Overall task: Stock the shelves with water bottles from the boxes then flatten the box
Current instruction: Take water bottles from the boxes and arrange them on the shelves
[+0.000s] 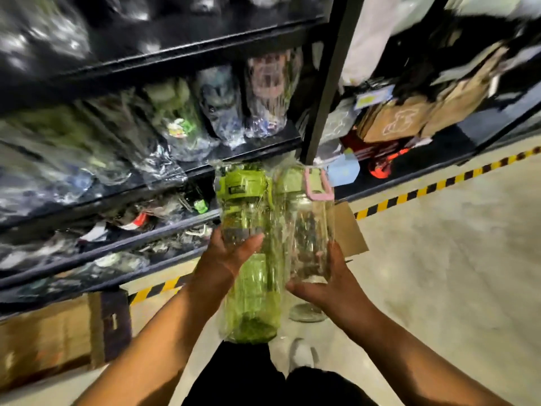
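Bottles upright between both hands: green bottle (248, 259) gripped by left hand (225, 262), fingers wrapped round its middle; clear pink-handled bottle (311, 230) just beside it, cupped near its base by right hand (328, 285). Shelves (175, 168) of wrapped bottles beyond the hands; cardboard box (52, 338) lower left.

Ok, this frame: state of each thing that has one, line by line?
Green bottle: upright, plastic-wrapped, lid closed, held by left hand.
Clear bottle: upright, wrapped, pink-handled, held by right hand.
Cardboard box: on floor, not flattened.
Middle shelf: stocked with wrapped bottles.
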The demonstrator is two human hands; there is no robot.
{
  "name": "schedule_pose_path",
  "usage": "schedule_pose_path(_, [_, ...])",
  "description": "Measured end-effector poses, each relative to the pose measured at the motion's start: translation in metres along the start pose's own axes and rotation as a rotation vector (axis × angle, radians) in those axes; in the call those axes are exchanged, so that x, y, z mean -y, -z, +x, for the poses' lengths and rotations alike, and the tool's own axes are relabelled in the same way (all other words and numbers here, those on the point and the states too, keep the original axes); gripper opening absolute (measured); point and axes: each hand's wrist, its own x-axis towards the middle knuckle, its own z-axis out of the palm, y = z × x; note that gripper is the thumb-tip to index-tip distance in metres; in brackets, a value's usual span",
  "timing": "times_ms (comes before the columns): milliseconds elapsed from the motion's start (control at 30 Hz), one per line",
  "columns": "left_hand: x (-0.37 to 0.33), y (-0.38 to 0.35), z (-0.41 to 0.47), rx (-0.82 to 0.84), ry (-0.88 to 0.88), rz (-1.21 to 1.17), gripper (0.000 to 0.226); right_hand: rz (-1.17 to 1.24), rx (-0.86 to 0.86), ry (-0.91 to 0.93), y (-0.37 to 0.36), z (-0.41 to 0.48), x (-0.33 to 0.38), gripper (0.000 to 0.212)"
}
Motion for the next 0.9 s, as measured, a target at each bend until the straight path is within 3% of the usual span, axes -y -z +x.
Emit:
schedule_pose_path(67, [0.000, 0.001, -0.032, -0.053, -0.018, -0.046, 0.048, -0.031, 0.056, 0.052, -0.002, -0.016, 0.008, 0.088])
schedule_pose_path(167, [0.007, 0.013, -0.075, -0.201, -0.032, -0.090, 0.059, 0.041, 0.146, 0.097, -0.014, -0.037, 0.021, 0.063])
schedule_pose_path(267, [0.008, 0.039, -0.114, -0.303, -0.072, -0.133, 0.062, 0.098, 0.251, 0.078, -0.038, -0.053, 0.033, 0.079])
schedule_pose_path(333, [0.008, 0.060, -0.141, -0.345, -0.080, -0.152, 0.070, 0.098, 0.340, 0.080, -0.059, -0.062, 0.042, 0.072])
schedule_pose_path(467, [0.011, 0.103, -0.187, -0.453, -0.115, -0.176, 0.063, 0.011, 0.457, 0.111, -0.103, -0.074, 0.059, 0.074])
schedule_pose_path(600, [0.019, 0.156, -0.229, -0.547, -0.129, -0.193, 0.078, -0.054, 0.544, 0.126, -0.166, -0.086, 0.072, 0.085])
schedule_pose_path(700, [0.027, 0.207, -0.262, -0.541, -0.177, -0.232, 0.057, -0.076, 0.644, 0.131, -0.225, -0.098, 0.077, 0.073])
schedule_pose_path(800, [0.044, 0.266, -0.291, -0.549, -0.192, -0.260, 0.078, -0.064, 0.737, 0.073, -0.291, -0.111, 0.079, 0.069])
schedule_pose_path(900, [0.061, 0.325, -0.318, -0.616, -0.196, -0.223, 0.079, -0.034, 0.762, -0.030, -0.363, -0.124, 0.078, 0.060])
